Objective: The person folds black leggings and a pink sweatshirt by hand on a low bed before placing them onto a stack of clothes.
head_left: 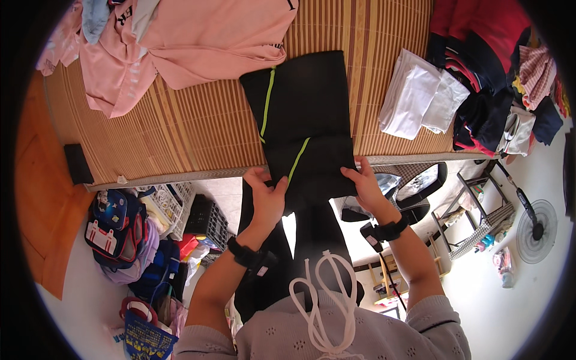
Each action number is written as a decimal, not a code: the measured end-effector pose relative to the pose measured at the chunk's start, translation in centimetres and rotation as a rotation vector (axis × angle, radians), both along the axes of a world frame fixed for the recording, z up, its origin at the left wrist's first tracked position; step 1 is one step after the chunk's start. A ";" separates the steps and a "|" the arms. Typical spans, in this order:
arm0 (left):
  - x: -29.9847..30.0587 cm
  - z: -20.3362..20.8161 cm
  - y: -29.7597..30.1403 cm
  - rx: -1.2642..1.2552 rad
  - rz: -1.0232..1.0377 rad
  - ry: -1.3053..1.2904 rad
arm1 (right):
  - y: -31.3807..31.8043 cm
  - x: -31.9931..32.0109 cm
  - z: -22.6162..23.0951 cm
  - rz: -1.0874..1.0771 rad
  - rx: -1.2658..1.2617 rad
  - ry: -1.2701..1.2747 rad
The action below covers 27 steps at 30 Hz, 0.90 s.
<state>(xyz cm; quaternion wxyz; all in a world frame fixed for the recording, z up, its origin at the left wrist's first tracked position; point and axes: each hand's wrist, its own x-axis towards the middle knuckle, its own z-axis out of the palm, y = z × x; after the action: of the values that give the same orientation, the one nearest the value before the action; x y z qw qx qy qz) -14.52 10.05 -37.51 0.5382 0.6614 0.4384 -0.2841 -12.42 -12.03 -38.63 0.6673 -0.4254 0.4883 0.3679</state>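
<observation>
A folded black garment (309, 108) with thin lime-green stripes lies partly on the bamboo mat (327, 24), and its near end hangs over the mat's front edge toward me. My left hand (266, 193) pinches the garment's near left side, close to the lower green stripe. At the near right side, the fingers of my right hand (365, 183) are closed on the cloth. Both hands are just in front of the mat's edge. Whether the garment is trousers or a top, I cannot tell.
Pink clothing (204, 42) is spread at the far left. Folded white cloth (408, 96) sits at the right beside a pile of red and dark clothes (480, 36). Below the mat are a backpack (114, 225), a black crate (207, 217) and a fan (537, 231).
</observation>
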 end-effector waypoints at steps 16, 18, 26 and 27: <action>15.7 -0.7 5.4 -0.451 0.344 0.071 | 0.6 19.5 -0.7 0.335 -0.030 -0.168; 15.6 -2.2 5.3 -0.333 0.200 0.040 | 1.8 19.4 -1.3 0.495 -0.198 -0.287; 11.4 -5.7 1.4 -0.119 0.138 -0.411 | 4.5 15.4 -4.1 0.580 -0.980 -0.928; 11.0 -6.1 1.6 -0.050 0.075 -0.324 | 4.4 15.3 -4.2 0.593 -0.967 -0.857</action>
<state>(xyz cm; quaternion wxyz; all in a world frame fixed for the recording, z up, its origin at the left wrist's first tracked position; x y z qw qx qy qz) -3.52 11.67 -43.65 0.6284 0.6680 0.3631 -0.1642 2.87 -7.61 -42.83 0.4087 -0.8961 0.1552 0.0762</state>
